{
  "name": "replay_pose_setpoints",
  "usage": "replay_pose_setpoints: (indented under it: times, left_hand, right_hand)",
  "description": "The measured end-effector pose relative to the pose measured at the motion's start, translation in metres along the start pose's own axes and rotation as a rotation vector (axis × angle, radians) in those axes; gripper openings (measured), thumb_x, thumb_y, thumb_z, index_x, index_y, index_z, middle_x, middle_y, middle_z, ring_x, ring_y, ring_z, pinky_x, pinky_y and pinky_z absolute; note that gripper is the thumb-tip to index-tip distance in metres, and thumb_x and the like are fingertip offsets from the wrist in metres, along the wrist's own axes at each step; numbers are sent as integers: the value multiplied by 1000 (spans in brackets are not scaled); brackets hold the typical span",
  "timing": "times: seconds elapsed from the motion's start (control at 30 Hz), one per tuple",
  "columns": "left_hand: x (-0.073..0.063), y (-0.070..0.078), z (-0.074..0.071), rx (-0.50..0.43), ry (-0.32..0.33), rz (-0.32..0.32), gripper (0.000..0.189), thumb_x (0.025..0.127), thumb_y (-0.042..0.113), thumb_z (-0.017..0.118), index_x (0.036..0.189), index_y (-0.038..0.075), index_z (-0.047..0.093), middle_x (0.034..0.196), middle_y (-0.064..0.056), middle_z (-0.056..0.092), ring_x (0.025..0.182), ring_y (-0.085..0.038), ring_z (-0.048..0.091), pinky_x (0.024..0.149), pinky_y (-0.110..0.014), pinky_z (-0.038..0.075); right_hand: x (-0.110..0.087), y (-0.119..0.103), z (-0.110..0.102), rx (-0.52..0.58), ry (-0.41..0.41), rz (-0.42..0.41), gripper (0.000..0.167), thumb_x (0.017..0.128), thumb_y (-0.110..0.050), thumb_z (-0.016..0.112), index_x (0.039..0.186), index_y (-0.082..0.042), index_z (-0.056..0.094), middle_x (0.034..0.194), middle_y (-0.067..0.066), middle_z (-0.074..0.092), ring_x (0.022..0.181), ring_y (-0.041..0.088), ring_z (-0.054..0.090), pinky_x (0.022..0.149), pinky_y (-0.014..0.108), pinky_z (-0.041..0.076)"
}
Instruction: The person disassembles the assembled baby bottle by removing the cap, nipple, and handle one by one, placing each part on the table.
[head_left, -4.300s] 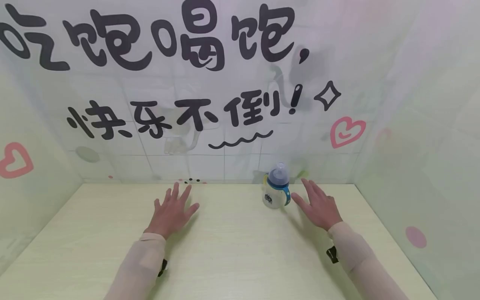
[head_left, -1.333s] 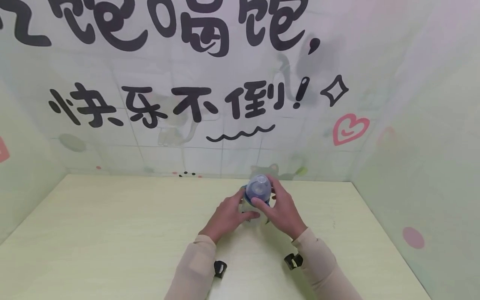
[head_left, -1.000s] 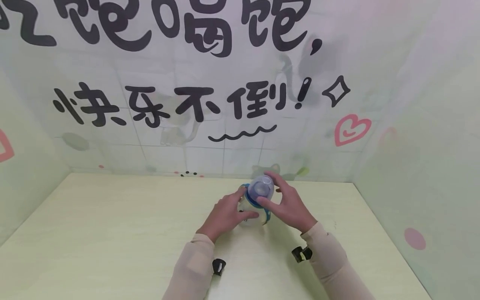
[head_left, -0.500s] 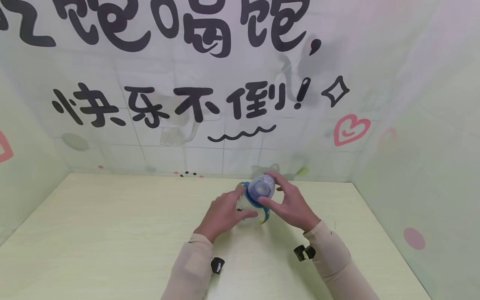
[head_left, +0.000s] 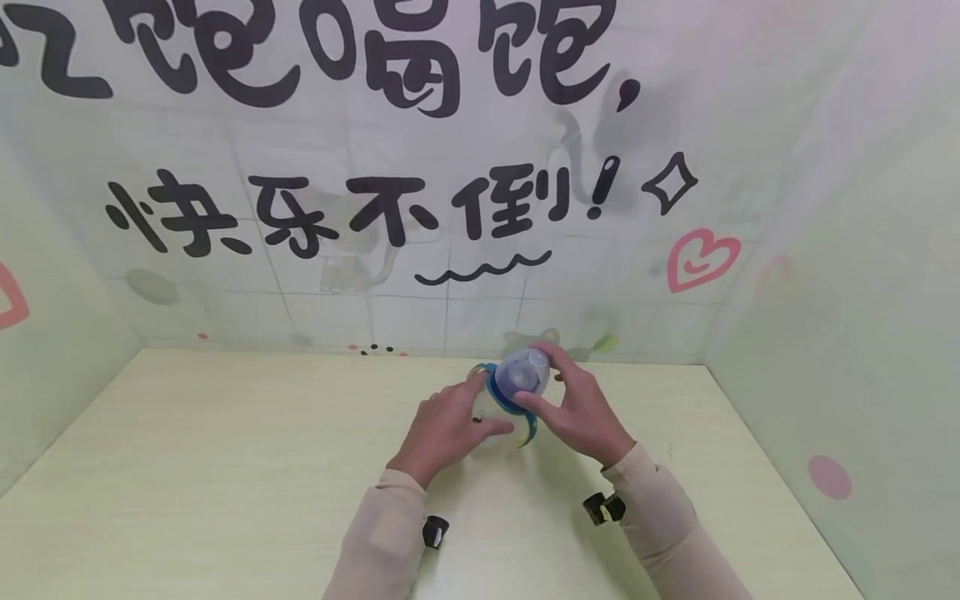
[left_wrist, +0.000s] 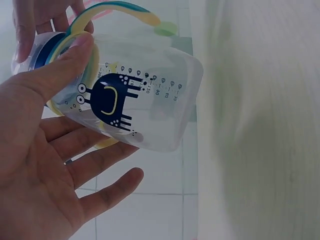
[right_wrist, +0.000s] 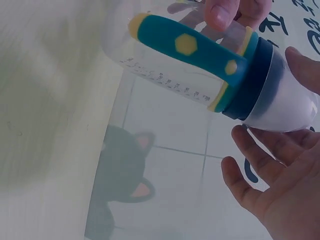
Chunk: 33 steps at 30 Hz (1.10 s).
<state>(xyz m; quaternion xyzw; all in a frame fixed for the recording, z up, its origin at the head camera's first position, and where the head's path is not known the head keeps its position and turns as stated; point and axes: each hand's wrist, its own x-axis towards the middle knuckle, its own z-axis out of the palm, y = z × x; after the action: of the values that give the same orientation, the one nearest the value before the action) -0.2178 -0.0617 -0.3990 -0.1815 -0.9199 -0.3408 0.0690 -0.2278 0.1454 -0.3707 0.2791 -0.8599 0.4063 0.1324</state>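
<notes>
At the head view's 5 o'clock, a clear plastic 2-handled baby bottle (left_wrist: 160, 95) is gripped by the left hand (head_left: 442, 429) while its translucent lilac dome cap (head_left: 520, 375) is pinched, apparently for removal or fitting, by the right hand (head_left: 588, 415), so a braced twist or pull seems required.

The place looks like a small booth: a pale, wood-grained tabletop (head_left: 225, 475) enclosed by a back wall (head_left: 405, 315) and two side walls, decorated with black Chinese lettering (head_left: 393, 207), a pink heart (head_left: 701, 262) and a cartoon cat (right_wrist: 125, 162). The kind of building cannot be told.
</notes>
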Motion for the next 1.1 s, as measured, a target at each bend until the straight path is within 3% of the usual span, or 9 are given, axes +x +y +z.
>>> replay_pose_setpoints:
  times: [0.6, 0.77, 1.1]
  left_hand:
    - [0, -10, 1, 14, 32, -7, 72, 81, 45, 81, 137, 9, 53, 117, -13, 70, 102, -33, 68, 84, -54, 52]
    - [-1, -11, 1, 14, 36, -21, 73, 81, 45, 81, 138, 10, 53, 118, -14, 70, 104, -35, 67, 86, -54, 51]
    - [0, -12, -1, 13, 28, -33, 78, 81, 47, 80, 142, 7, 50, 124, -17, 67, 110, -37, 65, 90, -56, 50]
  right_hand:
    - [-5, -5, -11, 10, 109, -32, 64, 87, -14, 78, 141, -3, 47, 127, 9, 63, 111, 26, 60, 90, 47, 48]
    - [-9, -2, -14, 1, 136, -29, 64, 87, -15, 79, 142, -7, 47, 132, 7, 61, 111, 24, 60, 90, 47, 48]
    - [-18, 6, -21, -13, 189, 12, 63, 86, -14, 79, 140, -5, 48, 123, 11, 64, 98, 32, 64, 85, 48, 50]
